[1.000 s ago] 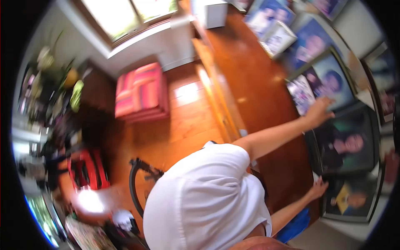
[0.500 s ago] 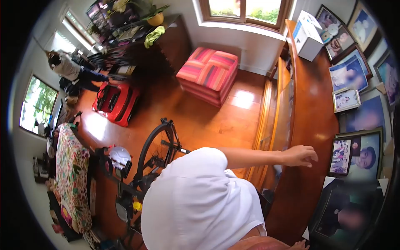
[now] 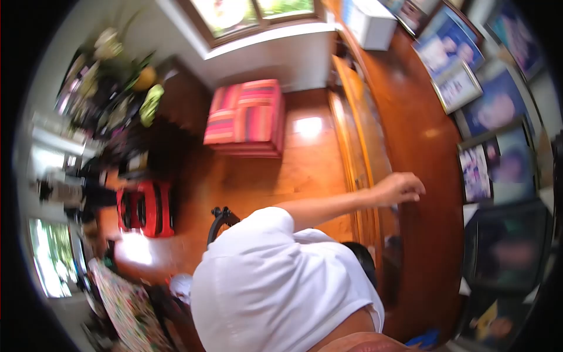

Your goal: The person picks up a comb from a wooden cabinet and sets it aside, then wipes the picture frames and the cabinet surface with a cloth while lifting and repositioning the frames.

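My left hand (image 3: 403, 189) reaches out over the polished wooden cabinet top (image 3: 419, 234), arm stretched from the white sleeve (image 3: 252, 234). Its fingers are loosely bent and slightly blurred, with nothing visible in them. Nearest to it, on the right, stand framed photographs (image 3: 476, 171) leaning against the wall. Below those is a large dark frame (image 3: 507, 246) with pale corners. At the bottom edge a blue item (image 3: 425, 339) lies partly cut off; I cannot make out its kind. My right hand is out of view.
A white box (image 3: 372, 24) stands at the cabinet's far end. On the floor are a striped pink ottoman (image 3: 243, 114) and a red toy car (image 3: 146, 208). A bicycle wheel (image 3: 221, 222) shows behind my shoulder. Another person (image 3: 61, 192) is at the far left, blurred.
The view has swung, so the room appears shifted and tilted. My left hand stays over the cabinet top, its fingers more curled. The hand at the bottom edge has left view; a blue item shows there.
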`<state>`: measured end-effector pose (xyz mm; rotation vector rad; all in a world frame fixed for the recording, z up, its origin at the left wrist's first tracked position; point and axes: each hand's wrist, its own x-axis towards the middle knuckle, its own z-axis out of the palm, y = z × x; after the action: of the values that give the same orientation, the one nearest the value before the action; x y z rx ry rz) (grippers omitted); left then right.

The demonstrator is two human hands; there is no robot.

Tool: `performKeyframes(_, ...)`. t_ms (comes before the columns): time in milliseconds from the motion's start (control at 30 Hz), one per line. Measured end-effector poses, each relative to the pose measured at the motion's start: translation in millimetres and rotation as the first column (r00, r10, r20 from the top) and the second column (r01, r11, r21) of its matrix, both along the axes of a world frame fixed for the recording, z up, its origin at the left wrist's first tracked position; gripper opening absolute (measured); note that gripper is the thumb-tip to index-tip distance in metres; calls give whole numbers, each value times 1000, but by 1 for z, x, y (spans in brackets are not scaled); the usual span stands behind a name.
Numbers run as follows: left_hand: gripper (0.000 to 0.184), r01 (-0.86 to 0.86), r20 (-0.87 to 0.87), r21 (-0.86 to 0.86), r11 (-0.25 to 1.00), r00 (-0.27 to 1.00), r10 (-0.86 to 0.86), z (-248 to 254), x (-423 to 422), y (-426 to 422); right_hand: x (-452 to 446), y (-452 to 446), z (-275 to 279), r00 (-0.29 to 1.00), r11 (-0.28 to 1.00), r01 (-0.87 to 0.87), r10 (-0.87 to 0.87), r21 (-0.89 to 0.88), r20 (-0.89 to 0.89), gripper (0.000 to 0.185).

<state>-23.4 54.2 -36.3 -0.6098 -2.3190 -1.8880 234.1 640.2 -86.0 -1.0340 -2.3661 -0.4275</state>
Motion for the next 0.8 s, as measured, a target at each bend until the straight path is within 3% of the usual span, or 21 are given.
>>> performKeyframes(33,21,-14,-53,11,1000,998,14,-6,-4,0,22,13,-5,999,999,19,-21,43,44,44)
performKeyframes(167,20,20,152,83,996,988,-32,-23,-12,0,67,20,-50,983,982,-64,32,179,180,43)
performKeyframes(200,19,28,126,112,993,991,-42,-25,-12,1,56,-4,-58,981,976,-97,60,197,187,42)
performKeyframes(233,19,37,145,85,996,988,-49,-22,-12,0,7,-84,-25,978,978,-184,172,101,117,36)
performKeyframes(267,20,52,168,84,995,984,-65,-18,-12,-1,-44,-165,9,979,990,-128,134,-51,154,33)
performKeyframes(300,22,60,192,80,995,979,-74,-15,-10,-3,-82,-227,29,934,955,-297,288,10,209,34)
performKeyframes(333,24,71,205,141,987,974,-99,-16,-9,-5,-119,-275,29,931,963,-263,271,-64,246,38)
performKeyframes(367,27,77,215,202,976,969,-121,-16,-8,-6,-156,-343,62,913,931,-313,350,-191,211,39)
performKeyframes(400,30,80,223,262,962,965,-141,-16,-8,-7,-188,-396,87,913,903,-241,336,-355,233,39)
performKeyframes(433,31,62,215,278,958,968,-126,-18,-6,-11,-207,-417,67,885,881,-406,445,-243,136,37)
performKeyframes(533,35,-3,208,359,933,975,-76,-26,-1,-27,-250,-471,61,713,696,-682,701,-225,4,37)
performKeyframes(567,35,-26,219,403,915,973,-69,-27,1,-34,-254,-474,64,623,594,-760,781,-263,-39,43)
performKeyframes(633,33,-55,227,433,900,973,-50,-29,3,-53,-255,-453,71,593,500,-786,776,-363,-215,45)
performKeyframes(700,32,-77,219,414,907,975,-17,-32,4,-74,-239,-407,91,727,681,-686,657,-256,-200,41)
performKeyframes(800,29,-144,277,364,920,960,41,-37,14,-104,-212,-342,81,910,863,-403,412,-305,-36,29)
